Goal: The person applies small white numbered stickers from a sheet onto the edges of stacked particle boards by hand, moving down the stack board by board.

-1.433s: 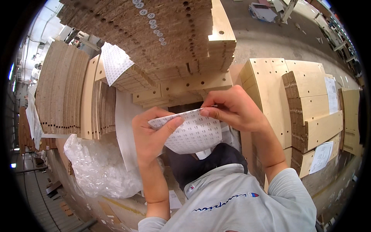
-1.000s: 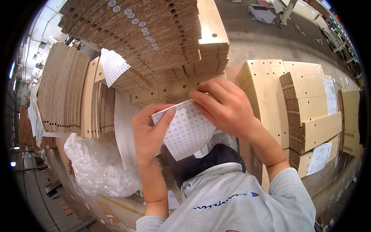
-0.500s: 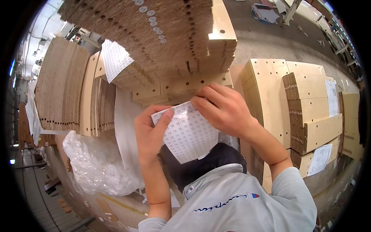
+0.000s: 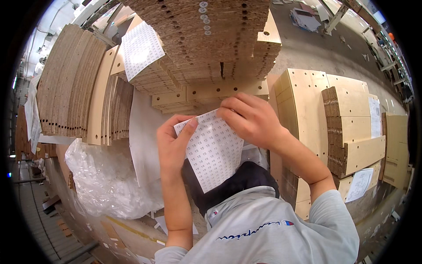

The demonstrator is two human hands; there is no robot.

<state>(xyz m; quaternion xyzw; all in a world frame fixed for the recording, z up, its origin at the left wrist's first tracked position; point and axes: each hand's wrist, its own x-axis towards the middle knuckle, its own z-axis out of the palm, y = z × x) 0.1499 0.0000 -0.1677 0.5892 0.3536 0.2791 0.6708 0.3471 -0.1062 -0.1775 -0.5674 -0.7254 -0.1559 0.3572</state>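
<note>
A white sheet of small printed stickers [image 4: 214,152] hangs in front of my body, its lower end tapering toward my dark trousers. My left hand [image 4: 176,134] pinches its upper left corner, thumb on the printed face. At the upper right edge my right hand [image 4: 248,115] has its fingers curled closed on the sheet; whether a loose sticker is between the fingertips is hidden. Just beyond my hands stands a tall stack of chipboard panels [image 4: 206,57], with a column of round white stickers [image 4: 204,18] on its edges.
Another sticker sheet [image 4: 141,49] lies on boards left of the tall stack. Upright panels [image 4: 66,83] stand at the far left, above crumpled plastic wrap [image 4: 107,180]. To the right are drilled pale panels [image 4: 303,110] and smaller stacked boards [image 4: 354,125] bearing paper sheets [image 4: 359,185].
The sticker sheet has tilted slightly, its lower end swinging left. Both hands keep their hold on it. My view has shifted, and the tall stack appears farther right and higher.
</note>
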